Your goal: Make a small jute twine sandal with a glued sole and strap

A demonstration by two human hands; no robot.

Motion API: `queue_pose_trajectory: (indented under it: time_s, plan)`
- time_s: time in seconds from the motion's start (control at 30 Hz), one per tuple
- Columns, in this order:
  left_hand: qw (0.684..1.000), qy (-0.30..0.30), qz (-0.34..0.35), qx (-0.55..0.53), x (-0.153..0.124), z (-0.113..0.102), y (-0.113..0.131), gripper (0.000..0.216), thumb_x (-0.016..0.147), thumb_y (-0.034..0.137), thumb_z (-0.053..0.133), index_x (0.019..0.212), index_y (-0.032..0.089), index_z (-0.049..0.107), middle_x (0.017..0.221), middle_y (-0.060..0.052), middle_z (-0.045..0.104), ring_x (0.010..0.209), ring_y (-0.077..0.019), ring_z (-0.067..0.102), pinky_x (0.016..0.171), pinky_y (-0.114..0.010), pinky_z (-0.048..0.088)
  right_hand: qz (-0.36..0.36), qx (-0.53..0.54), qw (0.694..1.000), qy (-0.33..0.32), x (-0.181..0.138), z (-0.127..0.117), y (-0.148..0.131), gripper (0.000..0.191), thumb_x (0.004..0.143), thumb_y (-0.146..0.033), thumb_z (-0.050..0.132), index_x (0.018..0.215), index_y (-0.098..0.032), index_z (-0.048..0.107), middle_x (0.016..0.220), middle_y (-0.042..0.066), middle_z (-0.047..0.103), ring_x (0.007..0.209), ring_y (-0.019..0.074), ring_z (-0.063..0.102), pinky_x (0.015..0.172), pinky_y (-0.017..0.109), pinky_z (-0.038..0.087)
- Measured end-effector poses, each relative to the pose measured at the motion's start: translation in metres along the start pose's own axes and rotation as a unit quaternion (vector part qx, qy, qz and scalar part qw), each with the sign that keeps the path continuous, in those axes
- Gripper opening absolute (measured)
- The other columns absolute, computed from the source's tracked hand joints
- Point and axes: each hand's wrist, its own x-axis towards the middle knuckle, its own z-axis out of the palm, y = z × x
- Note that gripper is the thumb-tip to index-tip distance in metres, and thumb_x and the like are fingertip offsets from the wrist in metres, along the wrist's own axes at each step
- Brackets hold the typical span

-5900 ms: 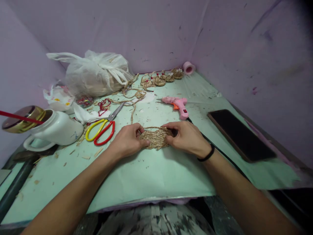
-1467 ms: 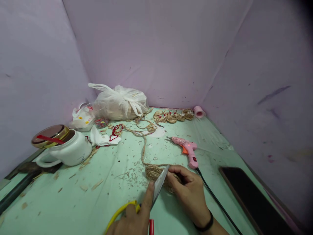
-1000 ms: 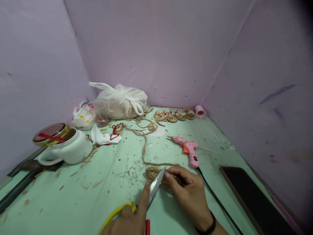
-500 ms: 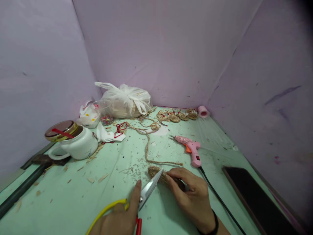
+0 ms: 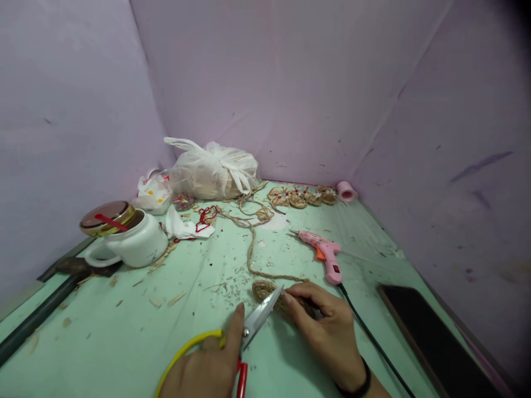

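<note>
My left hand (image 5: pixel 207 367) grips scissors (image 5: pixel 249 329) with yellow and red handles, index finger laid along the blades. The blade tips point up and right onto a small woven jute piece (image 5: pixel 265 290) on the green table (image 5: pixel 124 326). My right hand (image 5: pixel 327 326), with a black band at the wrist, is closed on that jute piece and covers most of it. A jute cord (image 5: pixel 251 251) runs from the piece toward the back of the table.
A pink glue gun (image 5: pixel 326 255) with a black cable lies right of the cord. A dark phone (image 5: pixel 431 337) lies at the right. A white jar with gold lid (image 5: pixel 124 237), a plastic bag (image 5: pixel 213 171), several jute coils (image 5: pixel 298 197) and a pink tape roll (image 5: pixel 344 191) stand farther back. Purple walls close in.
Six seconds ago both hands pressed the jute piece and the scissors lay on the table. Now my left hand holds them; in the last second the blades have shifted slightly at the piece.
</note>
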Motion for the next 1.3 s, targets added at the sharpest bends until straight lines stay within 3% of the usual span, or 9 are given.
queue_pose_trajectory:
  time_s: [0.17,0.37,0.53,0.73,0.87,1.03,1.2,1.3]
  plan:
    - [1.000,-0.016,-0.018,-0.017,0.002,-0.013,0.000,0.076,0.068,-0.002,0.036,0.138,0.022,0.019,0.096,-0.014,0.065,0.082,-0.0280,0.064,0.071,-0.041,0.049,0.067,0.010,0.998,0.017,0.002,0.001,0.002,0.009,0.071,-0.024,0.062,0.065,-0.018,0.066,0.063,0.003,0.067,0.057,0.0146,0.061,0.052,0.022,0.047]
    - [0.999,-0.037,-0.001,-0.015,0.003,-0.005,0.011,0.071,0.071,-0.005,0.025,0.137,0.019,0.023,0.099,-0.017,0.065,0.082,-0.0281,0.065,0.069,-0.041,0.050,0.132,0.026,0.990,0.029,0.001,0.003,0.004,0.012,0.068,-0.028,0.064,0.066,-0.017,0.068,0.065,0.004,0.069,0.059,0.0169,0.063,0.055,0.024,0.050]
    - [0.999,-0.022,-0.007,-0.026,0.005,-0.009,0.011,0.073,0.069,-0.004,0.030,0.138,0.019,0.019,0.101,-0.016,0.064,0.087,-0.0281,0.063,0.074,-0.042,0.048,0.139,0.023,0.990,0.027,0.001,0.003,0.004,0.012,0.068,-0.028,0.064,0.065,-0.017,0.068,0.063,0.004,0.069,0.058,0.0169,0.062,0.054,0.024,0.049]
    - [0.999,-0.046,0.001,-0.024,0.004,-0.008,0.010,0.072,0.070,-0.002,0.030,0.138,0.019,0.019,0.102,-0.017,0.063,0.087,-0.0307,0.063,0.072,-0.045,0.048,0.111,0.025,0.993,0.024,0.000,0.003,0.005,0.010,0.070,-0.026,0.063,0.067,-0.018,0.067,0.066,0.004,0.069,0.060,0.0165,0.062,0.055,0.024,0.049]
    - [0.999,-0.034,0.005,-0.030,0.003,-0.006,-0.005,0.070,0.070,0.001,0.033,0.136,0.022,0.026,0.100,-0.013,0.065,0.087,-0.0296,0.063,0.074,-0.043,0.047,0.057,0.033,0.998,0.021,0.000,0.002,0.002,0.007,0.071,-0.022,0.063,0.067,-0.018,0.066,0.065,0.003,0.068,0.059,0.0147,0.061,0.054,0.022,0.048]
    - [0.996,0.068,-0.031,-0.047,0.009,-0.011,-0.037,0.051,0.078,0.021,0.035,0.127,0.029,0.040,0.102,-0.009,0.065,0.088,-0.0302,0.062,0.071,-0.042,0.046,-0.039,0.027,0.999,0.016,0.001,0.000,0.002,0.005,0.074,-0.014,0.060,0.072,-0.018,0.063,0.068,0.002,0.066,0.062,0.0133,0.060,0.056,0.023,0.046]
    - [0.984,0.137,-0.115,-0.027,0.039,-0.027,-0.074,0.043,0.078,0.025,0.032,0.116,0.020,0.049,0.093,-0.014,0.066,0.085,-0.0356,0.060,0.063,-0.042,0.043,-0.084,0.024,0.996,0.019,0.001,0.000,0.010,0.011,0.074,-0.008,0.059,0.077,-0.019,0.061,0.074,0.002,0.065,0.068,0.0136,0.060,0.059,0.024,0.047]
    - [0.985,0.144,-0.061,-0.069,0.059,-0.035,-0.096,0.047,0.072,0.023,0.040,0.118,0.016,0.048,0.104,-0.016,0.062,0.094,-0.0323,0.057,0.069,-0.038,0.043,-0.130,0.034,0.991,-0.016,0.001,-0.001,0.012,0.017,0.073,-0.005,0.059,0.080,-0.020,0.060,0.075,0.001,0.066,0.073,0.0143,0.061,0.071,0.028,0.048]
